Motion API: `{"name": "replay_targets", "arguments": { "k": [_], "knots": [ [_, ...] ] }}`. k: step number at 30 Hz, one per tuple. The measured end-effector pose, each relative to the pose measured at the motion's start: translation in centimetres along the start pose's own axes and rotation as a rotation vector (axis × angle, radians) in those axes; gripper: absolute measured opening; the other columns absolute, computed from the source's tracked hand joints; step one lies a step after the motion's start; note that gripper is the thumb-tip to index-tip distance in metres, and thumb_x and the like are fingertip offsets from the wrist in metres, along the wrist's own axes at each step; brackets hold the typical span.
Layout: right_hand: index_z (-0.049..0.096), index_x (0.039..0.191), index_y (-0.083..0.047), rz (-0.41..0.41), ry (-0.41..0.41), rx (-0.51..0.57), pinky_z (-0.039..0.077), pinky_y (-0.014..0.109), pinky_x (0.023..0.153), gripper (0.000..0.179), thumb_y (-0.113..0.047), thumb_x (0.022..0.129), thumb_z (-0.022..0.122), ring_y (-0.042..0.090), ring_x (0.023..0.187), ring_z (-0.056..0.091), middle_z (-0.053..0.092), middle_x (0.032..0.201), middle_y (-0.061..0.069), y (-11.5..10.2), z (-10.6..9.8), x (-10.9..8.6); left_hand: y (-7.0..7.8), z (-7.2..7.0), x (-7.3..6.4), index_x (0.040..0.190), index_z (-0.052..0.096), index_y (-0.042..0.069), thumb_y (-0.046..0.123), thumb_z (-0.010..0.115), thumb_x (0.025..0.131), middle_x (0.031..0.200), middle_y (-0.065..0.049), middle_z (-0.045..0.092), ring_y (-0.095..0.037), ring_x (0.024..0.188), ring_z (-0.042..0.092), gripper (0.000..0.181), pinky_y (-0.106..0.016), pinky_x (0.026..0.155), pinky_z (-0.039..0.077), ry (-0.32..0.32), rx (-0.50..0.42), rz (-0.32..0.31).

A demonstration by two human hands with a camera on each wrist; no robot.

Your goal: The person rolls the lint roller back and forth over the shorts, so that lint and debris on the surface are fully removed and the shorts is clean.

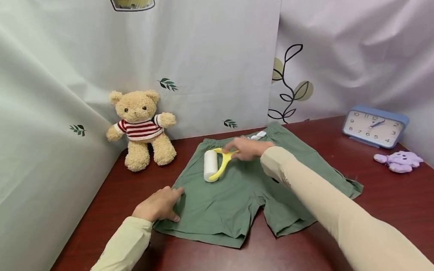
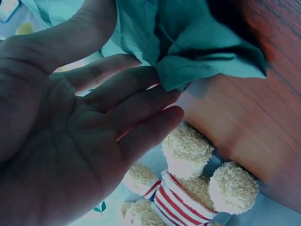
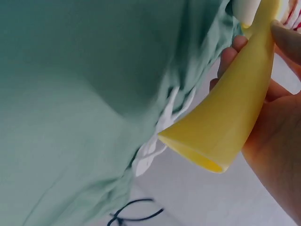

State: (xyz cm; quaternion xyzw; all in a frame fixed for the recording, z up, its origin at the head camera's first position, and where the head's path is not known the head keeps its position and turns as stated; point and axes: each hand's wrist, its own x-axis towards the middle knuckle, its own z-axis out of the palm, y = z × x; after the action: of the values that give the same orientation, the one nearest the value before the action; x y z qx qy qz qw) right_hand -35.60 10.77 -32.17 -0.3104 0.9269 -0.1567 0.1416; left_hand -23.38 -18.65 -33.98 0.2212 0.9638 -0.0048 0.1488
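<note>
Green shorts (image 1: 223, 208) lie spread out, waistband toward the back wall, with a white drawstring (image 1: 258, 135) at the waist. My right hand (image 1: 246, 148) grips the yellow handle (image 3: 225, 103) of a lint roller, thumb and fingers around it. Its white roll (image 1: 210, 166) is over the left part of the shorts, below the waistband; whether it presses on the cloth is hard to tell. My left hand (image 1: 161, 203) rests at the left leg's outer edge. In the left wrist view its fingers (image 2: 141, 101) are nearly straight, touching the cloth.
A teddy bear (image 1: 140, 129) in a striped shirt sits at the back left against the curtain. On the right stand a blue alarm clock (image 1: 375, 127) and a small purple plush toy (image 1: 399, 161). White patterned curtains (image 1: 214, 58) enclose the dark red table (image 1: 197, 266).
</note>
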Motion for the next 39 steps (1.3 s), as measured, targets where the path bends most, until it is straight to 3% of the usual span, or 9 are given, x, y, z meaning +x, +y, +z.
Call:
{"name": "replay_targets", "arguments": {
  "k": [4, 8, 11, 17, 27, 33, 39],
  "knots": [
    [0.058, 0.142, -0.013, 0.027, -0.006, 0.013, 0.05, 0.033, 0.084, 0.041, -0.014, 0.102, 0.059, 0.025, 0.111, 0.061, 0.057, 0.144, 0.015, 2.0, -0.6, -1.8, 0.1, 0.0, 0.2, 0.133, 0.056, -0.002, 0.017, 0.09, 0.074, 0.119, -0.02, 0.066, -0.035, 0.112, 0.061, 0.071, -0.046, 0.089, 0.055, -0.014, -0.002, -0.005],
    [0.059, 0.142, -0.013, 0.054, -0.007, 0.021, 0.045, 0.028, 0.071, 0.041, -0.014, 0.101, 0.061, 0.02, 0.086, 0.057, 0.062, 0.133, 0.018, 4.1, -1.3, -3.6, 0.1, 0.1, 0.3, 0.133, 0.055, -0.003, 0.016, 0.09, 0.074, 0.118, -0.021, 0.067, -0.036, 0.112, 0.062, 0.072, -0.046, 0.088, 0.055, -0.01, 0.008, -0.005],
    [0.059, 0.142, -0.014, 0.061, -0.006, 0.004, 0.044, 0.027, 0.071, 0.042, -0.015, 0.1, 0.062, 0.017, 0.084, 0.055, 0.065, 0.128, 0.015, 5.5, -2.0, -5.1, 0.0, 0.0, 0.3, 0.134, 0.055, -0.004, 0.016, 0.09, 0.073, 0.118, -0.022, 0.067, -0.036, 0.111, 0.063, 0.073, -0.046, 0.087, 0.056, -0.001, 0.018, -0.004],
    [0.056, 0.144, -0.012, 0.023, 0.005, 0.027, 0.041, 0.029, 0.064, 0.044, -0.013, 0.1, 0.062, 0.015, 0.067, 0.046, 0.067, 0.099, 0.014, 7.7, -2.5, -7.0, -0.1, -0.4, 0.0, 0.139, 0.053, -0.004, 0.017, 0.089, 0.074, 0.125, -0.023, 0.065, -0.037, 0.116, 0.061, 0.077, -0.046, 0.09, 0.055, -0.006, 0.034, -0.019],
    [0.059, 0.141, -0.012, 0.044, -0.008, 0.046, 0.041, 0.027, 0.061, 0.041, -0.016, 0.1, 0.062, 0.014, 0.066, 0.044, 0.064, 0.095, 0.013, 9.2, -2.7, -8.7, 0.5, 0.2, 0.0, 0.138, 0.053, -0.004, 0.016, 0.09, 0.074, 0.123, -0.025, 0.063, -0.038, 0.114, 0.061, 0.077, -0.047, 0.089, 0.055, -0.011, -0.021, -0.028],
    [0.061, 0.139, -0.01, 0.064, 0.016, 0.04, 0.043, 0.027, 0.06, 0.04, -0.014, 0.099, 0.063, 0.015, 0.066, 0.048, 0.065, 0.094, 0.015, 11.1, -3.6, -10.4, 0.3, -0.3, 0.2, 0.139, 0.052, -0.004, 0.015, 0.089, 0.075, 0.125, -0.026, 0.062, -0.039, 0.116, 0.061, 0.078, -0.048, 0.088, 0.055, -0.007, 0.012, -0.034],
    [0.06, 0.139, -0.005, 0.074, -0.012, 0.059, 0.045, 0.026, 0.06, 0.041, -0.012, 0.099, 0.063, 0.014, 0.067, 0.05, 0.067, 0.096, 0.014, 13.0, -4.5, -12.5, 0.3, -0.1, 0.4, 0.141, 0.05, -0.004, 0.016, 0.089, 0.075, 0.127, -0.026, 0.062, -0.039, 0.118, 0.06, 0.08, -0.047, 0.089, 0.055, -0.025, 0.002, -0.029]
  ]
}}
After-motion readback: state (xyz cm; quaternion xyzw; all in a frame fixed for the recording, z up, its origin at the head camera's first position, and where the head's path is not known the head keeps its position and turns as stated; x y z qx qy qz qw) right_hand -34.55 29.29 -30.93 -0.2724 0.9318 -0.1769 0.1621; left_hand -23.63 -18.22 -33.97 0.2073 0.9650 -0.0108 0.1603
